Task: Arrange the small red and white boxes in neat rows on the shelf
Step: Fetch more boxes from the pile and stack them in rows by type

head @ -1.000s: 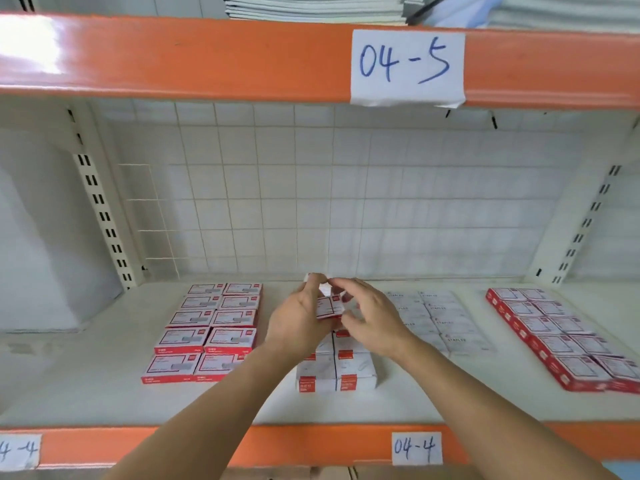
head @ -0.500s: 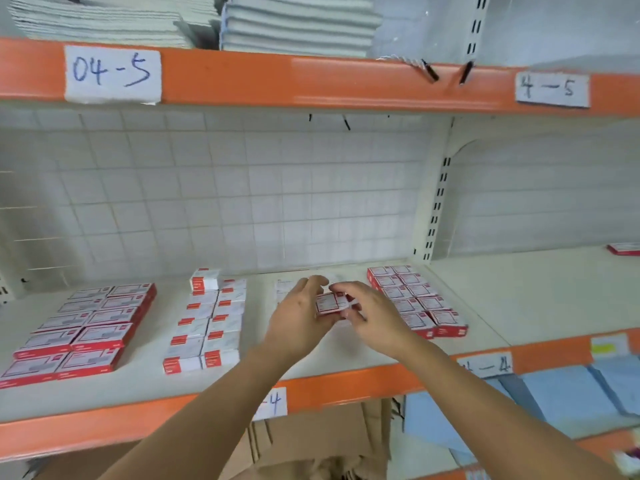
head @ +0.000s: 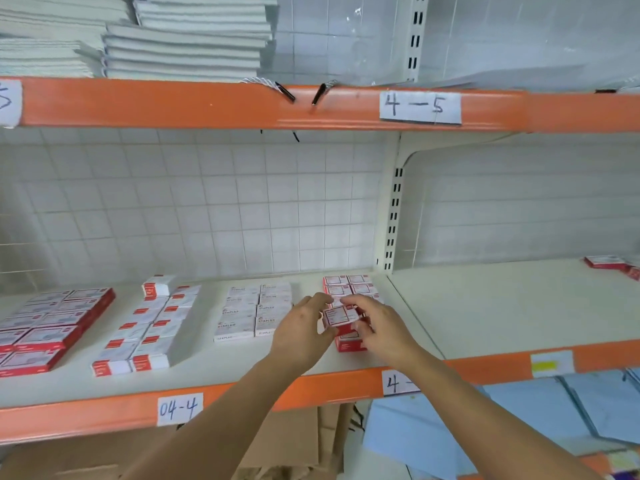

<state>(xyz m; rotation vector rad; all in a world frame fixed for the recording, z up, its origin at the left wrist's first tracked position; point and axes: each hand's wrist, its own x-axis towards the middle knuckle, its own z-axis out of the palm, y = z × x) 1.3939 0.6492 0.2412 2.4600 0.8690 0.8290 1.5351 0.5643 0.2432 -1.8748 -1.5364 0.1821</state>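
At center frame, your left hand [head: 300,330] and right hand [head: 380,328] pinch one box [head: 336,316]; careless lowering could knock the stack [head: 349,341] crooked.

Shelf [head: 221,367] with rows of boxes [head: 145,327]

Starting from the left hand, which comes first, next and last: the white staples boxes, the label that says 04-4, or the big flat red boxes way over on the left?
1. White staples boxes, just left of the left hand.
2. 04-4 label, below on the orange rail.
3. Flat red boxes, far left.
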